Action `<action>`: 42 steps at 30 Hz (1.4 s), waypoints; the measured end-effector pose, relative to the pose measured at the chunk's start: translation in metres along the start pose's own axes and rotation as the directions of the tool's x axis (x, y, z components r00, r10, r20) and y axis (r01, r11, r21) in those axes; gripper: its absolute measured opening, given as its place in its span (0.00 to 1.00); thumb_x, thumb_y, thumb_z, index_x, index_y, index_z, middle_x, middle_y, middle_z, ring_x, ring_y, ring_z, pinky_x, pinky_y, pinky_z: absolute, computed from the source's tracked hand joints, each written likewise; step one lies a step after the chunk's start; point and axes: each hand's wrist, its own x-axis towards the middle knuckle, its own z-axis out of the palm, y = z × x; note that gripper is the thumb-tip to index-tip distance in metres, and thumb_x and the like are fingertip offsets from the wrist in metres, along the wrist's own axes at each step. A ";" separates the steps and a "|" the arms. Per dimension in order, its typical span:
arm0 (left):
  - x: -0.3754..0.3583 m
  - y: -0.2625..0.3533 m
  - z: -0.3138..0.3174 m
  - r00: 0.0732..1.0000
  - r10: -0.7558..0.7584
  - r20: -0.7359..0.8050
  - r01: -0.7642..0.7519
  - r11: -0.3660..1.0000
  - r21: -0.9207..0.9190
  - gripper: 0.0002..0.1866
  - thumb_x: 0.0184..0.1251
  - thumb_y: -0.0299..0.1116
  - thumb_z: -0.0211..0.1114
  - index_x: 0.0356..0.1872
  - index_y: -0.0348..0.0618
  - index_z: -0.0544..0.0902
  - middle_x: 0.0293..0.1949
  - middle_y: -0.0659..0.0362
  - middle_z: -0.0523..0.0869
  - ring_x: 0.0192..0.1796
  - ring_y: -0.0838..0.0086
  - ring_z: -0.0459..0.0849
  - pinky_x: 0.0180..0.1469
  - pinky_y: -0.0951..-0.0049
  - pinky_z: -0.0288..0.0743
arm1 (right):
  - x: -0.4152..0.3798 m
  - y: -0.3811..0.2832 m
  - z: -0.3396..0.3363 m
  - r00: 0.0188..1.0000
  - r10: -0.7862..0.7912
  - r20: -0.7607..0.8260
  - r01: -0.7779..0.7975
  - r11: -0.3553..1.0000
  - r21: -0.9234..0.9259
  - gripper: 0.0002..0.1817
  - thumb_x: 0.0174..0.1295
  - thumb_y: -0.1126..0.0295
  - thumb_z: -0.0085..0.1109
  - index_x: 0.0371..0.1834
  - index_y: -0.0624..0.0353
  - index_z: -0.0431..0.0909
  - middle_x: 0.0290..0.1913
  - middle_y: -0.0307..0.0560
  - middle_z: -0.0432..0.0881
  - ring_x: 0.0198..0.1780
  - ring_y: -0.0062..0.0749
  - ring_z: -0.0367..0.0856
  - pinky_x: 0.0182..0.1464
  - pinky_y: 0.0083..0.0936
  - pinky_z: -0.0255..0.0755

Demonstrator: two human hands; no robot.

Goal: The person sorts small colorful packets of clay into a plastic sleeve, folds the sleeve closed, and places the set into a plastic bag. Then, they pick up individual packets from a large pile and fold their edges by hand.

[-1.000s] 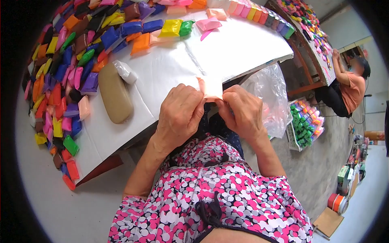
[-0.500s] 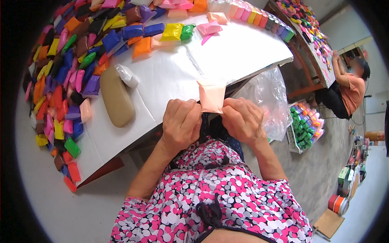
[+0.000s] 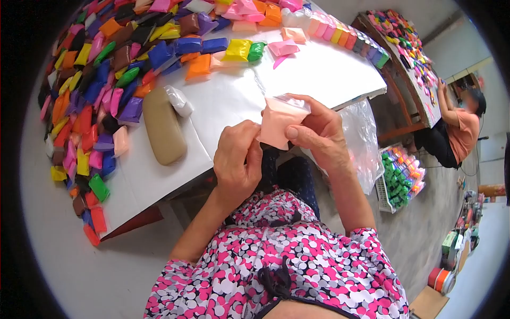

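Observation:
In front of my body, above the near edge of the table, is a small peach-coloured plastic packet (image 3: pixel 279 125) with clear film at its top. My right hand (image 3: pixel 324 138) is closed round its right side, thumb on the near face and fingers behind. My left hand (image 3: pixel 236 159) pinches at the packet's left edge, its fingers curled together. The exact contact of the left fingertips is partly hidden. On the white tabletop (image 3: pixel 154 196) to the left lie a beige oblong padded case (image 3: pixel 163 127) and a small white packet (image 3: pixel 179 101) against it.
Many coloured packets (image 3: pixel 111 98) are heaped along the table's left and far sides. A row of coloured packets (image 3: pixel 345 40) lines the far right. Right of the table are a clear plastic bag (image 3: pixel 358 143) and a white basket of packets (image 3: pixel 401 178). A person (image 3: pixel 459 127) sits at another table.
My right hand has turned and shifted from pinching the lower right corner to holding the packet's right side. The packet has tilted. My left hand stays at its left edge.

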 end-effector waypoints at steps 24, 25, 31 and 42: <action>0.014 0.015 -0.014 0.708 -0.690 0.154 0.656 0.561 -0.506 0.15 0.74 0.26 0.57 0.57 0.32 0.72 0.38 0.57 0.82 0.37 0.77 0.84 0.37 0.80 0.78 | 0.049 0.024 0.003 0.968 -0.227 0.108 0.252 0.868 -0.428 0.30 0.50 0.72 0.69 0.59 0.61 0.70 0.52 0.45 0.82 0.50 0.26 0.81 0.45 0.22 0.76; 0.015 0.014 -0.019 0.666 -0.707 0.238 0.712 0.505 -0.488 0.14 0.75 0.27 0.56 0.57 0.32 0.72 0.36 0.57 0.82 0.34 0.78 0.84 0.33 0.81 0.77 | 0.050 0.022 0.002 0.966 -0.216 0.140 0.256 0.865 -0.432 0.31 0.50 0.72 0.69 0.59 0.60 0.70 0.53 0.45 0.81 0.52 0.26 0.81 0.46 0.22 0.75; 0.012 0.007 -0.016 0.643 -0.726 0.244 0.710 0.444 -0.547 0.13 0.76 0.35 0.58 0.48 0.33 0.77 0.33 0.59 0.84 0.23 0.83 0.78 0.21 0.85 0.68 | 0.061 0.017 0.005 0.960 -0.178 0.218 0.263 0.844 -0.467 0.32 0.49 0.72 0.68 0.61 0.59 0.69 0.51 0.43 0.83 0.52 0.23 0.81 0.42 0.19 0.74; 0.005 0.019 -0.027 0.688 -0.700 0.194 0.724 0.680 -0.116 0.06 0.71 0.25 0.60 0.43 0.33 0.78 0.33 0.61 0.82 0.27 0.84 0.77 0.28 0.81 0.72 | 0.112 0.026 0.008 0.935 -0.054 0.349 0.282 0.709 -0.647 0.35 0.47 0.77 0.65 0.64 0.57 0.70 0.54 0.41 0.81 0.52 0.24 0.77 0.40 0.20 0.74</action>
